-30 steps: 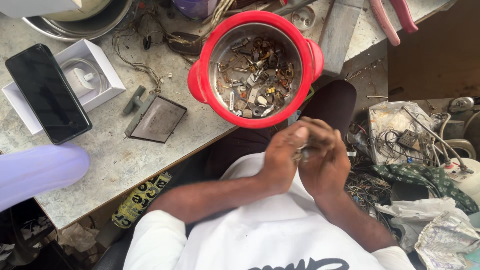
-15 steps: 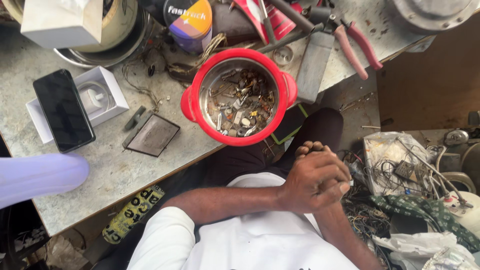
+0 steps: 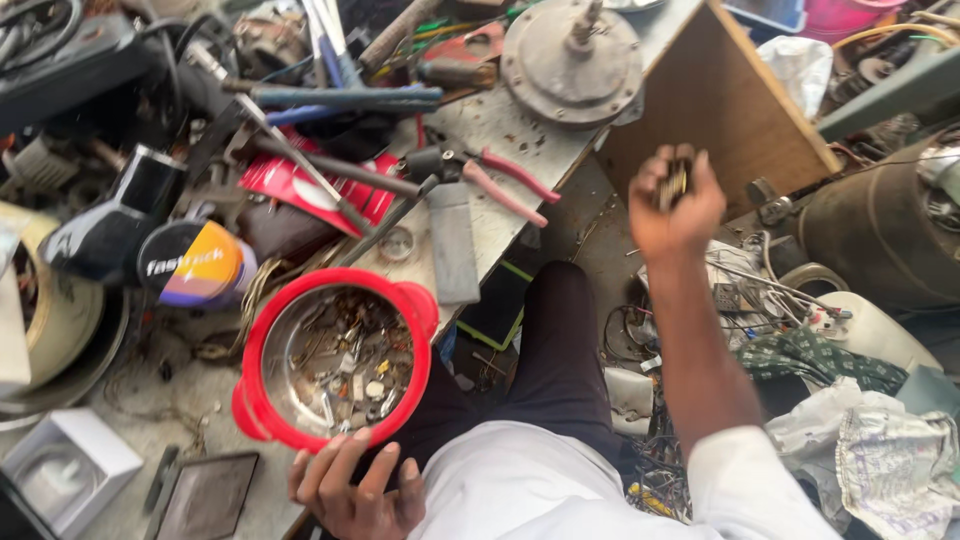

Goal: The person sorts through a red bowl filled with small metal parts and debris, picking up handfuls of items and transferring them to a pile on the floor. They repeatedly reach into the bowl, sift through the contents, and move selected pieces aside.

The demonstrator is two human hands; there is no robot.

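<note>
From the head camera, the right hand (image 3: 676,205) is raised out past the desk (image 3: 500,215) edge, fingers closed around a small dark metal part (image 3: 678,183). The left hand (image 3: 355,488) lies open, empty, fingers spread just below the round red-rimmed metal bowl of scrap bits (image 3: 340,358), which stands on the desk beside red-handled pliers (image 3: 500,180).

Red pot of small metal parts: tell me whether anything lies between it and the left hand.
Nothing visible does. The left hand sits open just below the red pot, its fingertips at the near rim. The right hand is raised off to the side, closed around a small metal piece.
</note>
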